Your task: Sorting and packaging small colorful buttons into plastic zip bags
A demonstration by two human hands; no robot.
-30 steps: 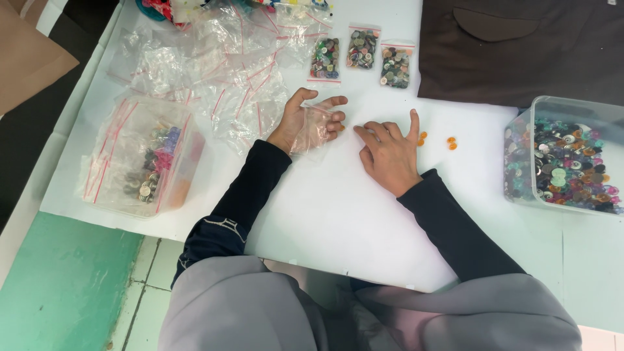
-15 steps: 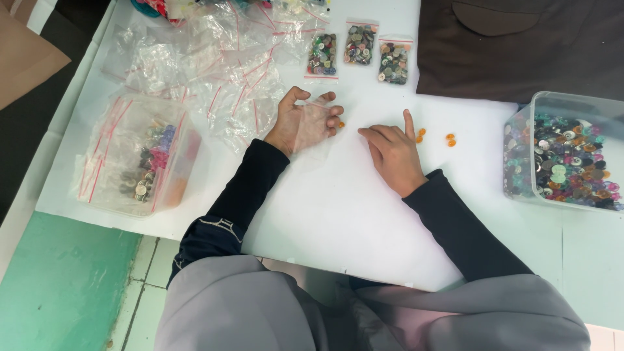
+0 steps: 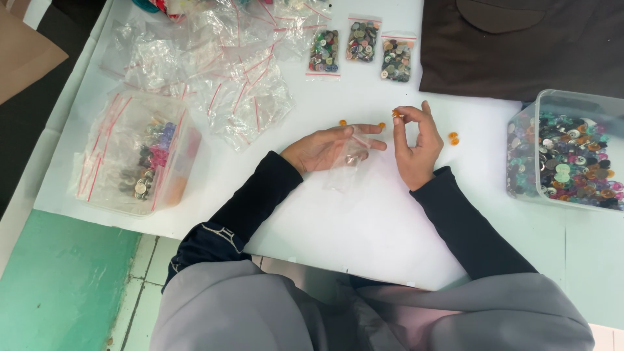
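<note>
Orange button [image 3: 395,113] pinched in right hand [image 3: 413,144]

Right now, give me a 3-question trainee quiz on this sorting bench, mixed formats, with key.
1. True or false: the left hand holds a small clear bag.
2. What does the right hand pinch at its fingertips? A) an orange button B) a blue button C) a red zip strip
3. Fill in: the filled button bags lined up at the far side of the white table number ____.

Key: 1 true; 2 A; 3 three. More orange buttons lie loose on the table, two right of the right hand. The clear tub of mixed buttons stands further right.
</note>
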